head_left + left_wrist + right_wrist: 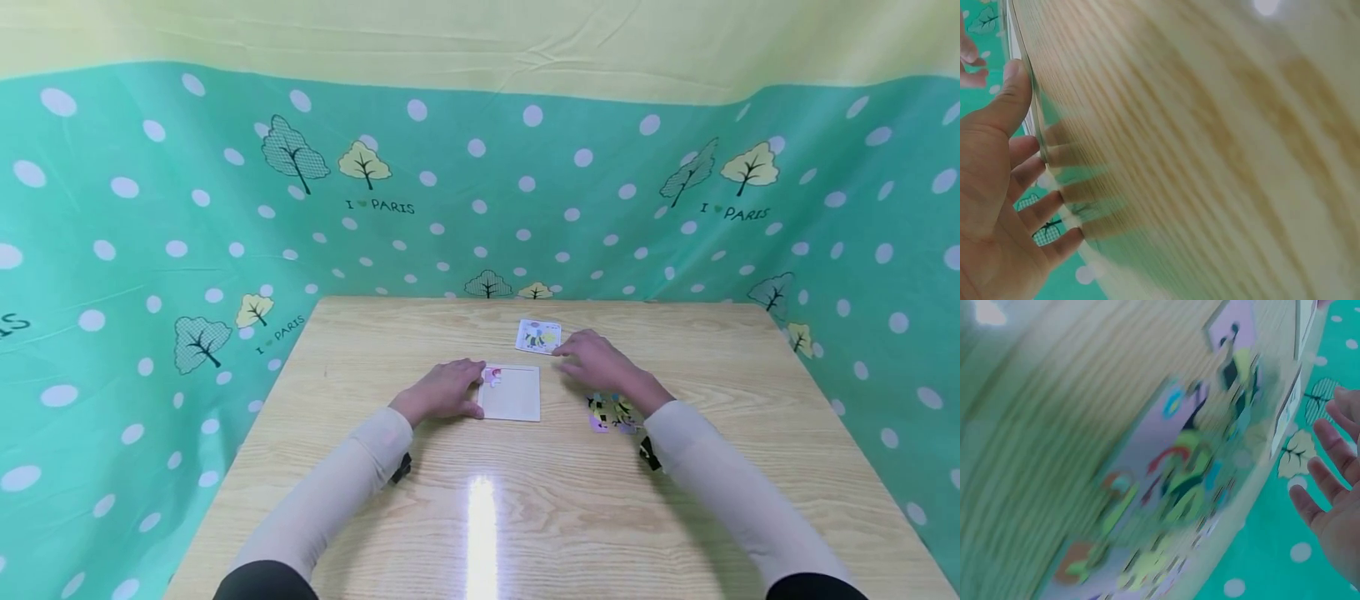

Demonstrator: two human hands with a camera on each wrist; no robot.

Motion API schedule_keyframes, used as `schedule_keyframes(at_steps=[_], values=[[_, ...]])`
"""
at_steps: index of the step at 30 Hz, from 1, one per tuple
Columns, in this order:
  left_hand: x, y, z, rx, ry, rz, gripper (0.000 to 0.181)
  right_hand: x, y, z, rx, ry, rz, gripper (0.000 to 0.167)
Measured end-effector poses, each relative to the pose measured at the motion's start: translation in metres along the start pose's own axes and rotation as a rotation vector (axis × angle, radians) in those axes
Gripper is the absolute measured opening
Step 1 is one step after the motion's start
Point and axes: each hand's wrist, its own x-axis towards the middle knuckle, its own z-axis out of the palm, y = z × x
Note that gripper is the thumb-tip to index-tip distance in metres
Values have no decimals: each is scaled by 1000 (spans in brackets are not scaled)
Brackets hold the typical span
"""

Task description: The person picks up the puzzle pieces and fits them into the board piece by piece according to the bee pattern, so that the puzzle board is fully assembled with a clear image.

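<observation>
A shallow white puzzle tray [517, 404] lies flat on the table, with one pink-and-white puzzle piece [492, 377] in its far left corner. My left hand [444, 390] rests at the tray's left side, thumb near the front corner and fingers farther back. In the left wrist view its thumb and fingers [1054, 209] are spread and fairly straight. Behind the tray lies a picture card [537, 336] showing a bee-like figure. My right hand [596, 360] reaches over to the card's right corner, its fingertips at the edge; whether they touch it cannot be told.
Several loose puzzle pieces [1179, 462] in purple, yellow and black lie under the right forearm, which partly hides them in the head view. The wooden table [555, 500] ends at a green dotted cloth [480, 183] at the back and sides.
</observation>
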Motion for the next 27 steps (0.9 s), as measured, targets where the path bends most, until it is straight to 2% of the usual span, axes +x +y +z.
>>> schedule_keyframes(at_steps=[13,21,27], values=[[-1,0,-2,1,-4,13,91,-24,32,-7,-37,18,21,30],[-1,1,-3,12,-18,6,92,-38,48,-9,-8,11,83,32],[0,0,-2,21,-21,10,80,-45,57,-9,-46,-4,65,31]])
